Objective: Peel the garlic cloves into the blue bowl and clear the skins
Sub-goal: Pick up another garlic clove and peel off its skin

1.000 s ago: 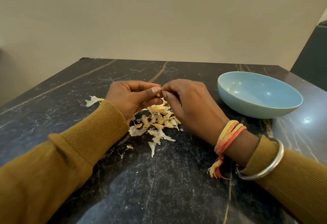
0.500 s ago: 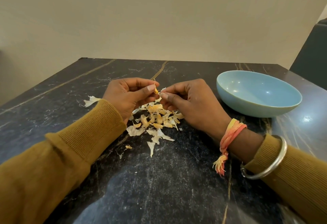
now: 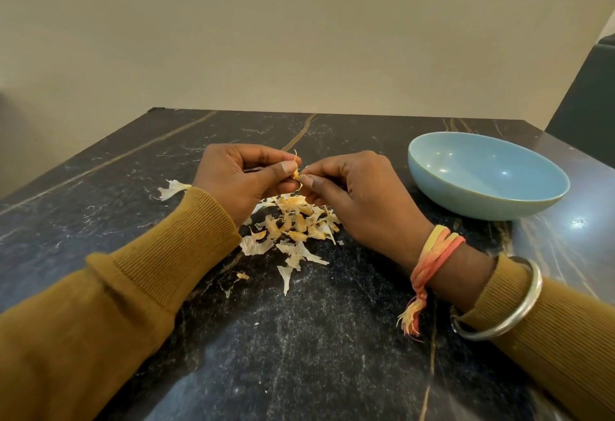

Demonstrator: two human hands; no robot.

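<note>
Two grips unchanged, left hand (image 3: 244, 179), right hand (image 3: 361, 196) still pinching garlic clove (image 3: 296, 173)

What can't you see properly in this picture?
All in the head view:
- Clove: only a sliver shows. The left hand and right hand pinching it cover the rest, so how much is peeled is unclear.
- Skins: the pile's far part lies under both hands.
- Bowl: its near wall hides a strip of the inside.
- Dark thing at the right: cut off by the frame edge.
</note>
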